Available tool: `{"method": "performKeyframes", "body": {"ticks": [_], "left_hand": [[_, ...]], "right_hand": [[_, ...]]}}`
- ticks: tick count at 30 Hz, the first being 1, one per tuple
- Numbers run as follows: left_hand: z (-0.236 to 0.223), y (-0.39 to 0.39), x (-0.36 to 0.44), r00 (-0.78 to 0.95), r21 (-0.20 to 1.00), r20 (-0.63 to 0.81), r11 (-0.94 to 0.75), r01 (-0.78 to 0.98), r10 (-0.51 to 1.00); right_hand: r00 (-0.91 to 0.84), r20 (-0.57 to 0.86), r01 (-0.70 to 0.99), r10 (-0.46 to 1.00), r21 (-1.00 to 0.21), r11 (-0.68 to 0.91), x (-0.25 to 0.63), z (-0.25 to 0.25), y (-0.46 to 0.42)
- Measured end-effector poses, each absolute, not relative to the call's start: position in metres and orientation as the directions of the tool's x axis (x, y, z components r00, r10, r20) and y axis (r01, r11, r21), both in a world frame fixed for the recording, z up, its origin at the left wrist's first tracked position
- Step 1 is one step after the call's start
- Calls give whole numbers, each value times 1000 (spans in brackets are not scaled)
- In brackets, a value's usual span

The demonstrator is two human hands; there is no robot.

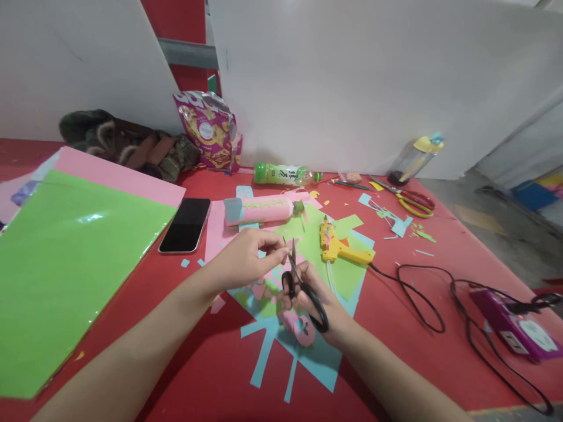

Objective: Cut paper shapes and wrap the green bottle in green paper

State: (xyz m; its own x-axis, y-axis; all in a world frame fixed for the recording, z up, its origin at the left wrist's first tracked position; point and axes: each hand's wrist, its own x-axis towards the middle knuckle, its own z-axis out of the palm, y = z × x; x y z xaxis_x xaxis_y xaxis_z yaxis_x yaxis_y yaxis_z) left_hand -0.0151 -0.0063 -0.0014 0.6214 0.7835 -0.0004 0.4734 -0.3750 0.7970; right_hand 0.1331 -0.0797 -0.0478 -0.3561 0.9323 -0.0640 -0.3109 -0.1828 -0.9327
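My right hand point(319, 293) is closed on a pair of black-handled scissors point(315, 305), their blades pointing away and slightly spread. Beside the blades, the fingers of my left hand point(253, 258) pinch something small, too tiny to make out. Below my hands lies a rolled pink paper piece point(304, 332) on blue paper point(323, 363). Beyond them rests a pink paper-covered bottle point(268, 211) on its side, with a green cap. A yellow glue gun point(347, 252) lies on green paper to the right of my hands.
To the left are a phone point(185, 225) and stacked green sheets point(79, 252). Behind stand a snack bag point(209, 132), a green tea bottle point(285, 174) and a clear tumbler point(416, 159). Red-yellow scissors point(416, 202), paper scraps and a purple power strip point(514, 325) with cords lie right.
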Motion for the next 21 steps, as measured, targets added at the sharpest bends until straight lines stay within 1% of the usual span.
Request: {"method": "performKeyframes", "body": {"ticks": [8,21], "left_hand": [[-3,-5,-15,621,790,6,-385,478,784],[-5,-5,-15,615,791,21,-389,472,789]], "right_hand": [[-368,-88,-328,926,-919,-218,133,-45,-81],[-345,-77,-333,936,-922,-199,133,-47,-80]]}}
